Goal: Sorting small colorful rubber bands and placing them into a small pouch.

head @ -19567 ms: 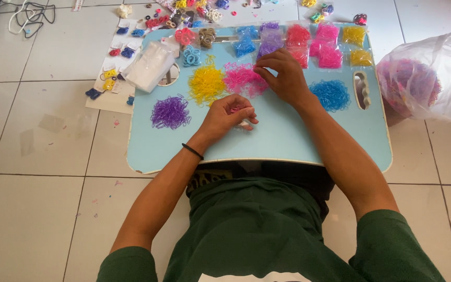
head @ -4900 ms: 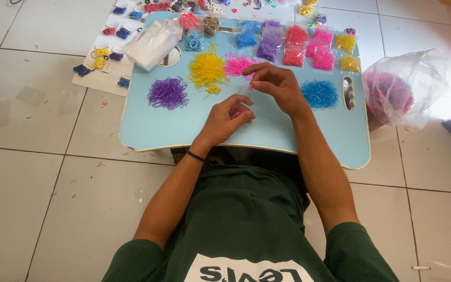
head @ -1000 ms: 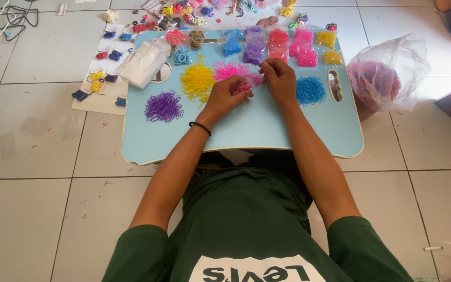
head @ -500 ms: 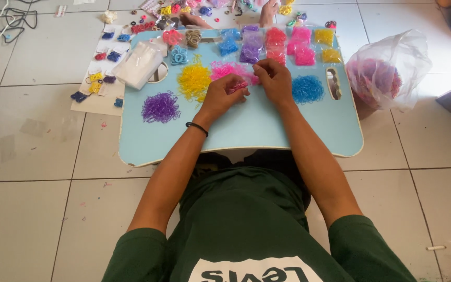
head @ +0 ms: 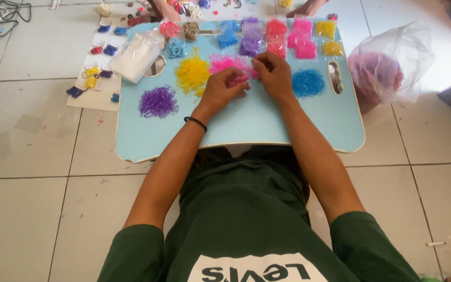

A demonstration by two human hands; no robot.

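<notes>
A: White floor tiles [head: 32, 151] fill the view, with a pale blue surface [head: 246, 125] set low over the person's lap. What is on it?

B: Loose heaps of small elastic loops: purple heap [head: 158, 101], yellow heap [head: 192, 74], pink heap [head: 225, 63], blue heap [head: 308, 83]. Small filled bags [head: 283, 36] line the far edge, and a clear sack [head: 387, 65] sits on the floor to the right.

A: And the hands?

B: Both are at the pink heap. A few seconds ago they worked nearer the middle of the surface; since then they have moved up to that heap and stayed there over the last second, so the work now draws on the pink loops.

A: What do the fingers do?

B: The left hand [head: 220, 94] has its fingers pinched on a small bunch of pink loops [head: 237, 81] at the heap's near edge. The right hand [head: 275, 75] is curled, fingertips meeting the same bunch; whether it grips any, I cannot tell.
</notes>
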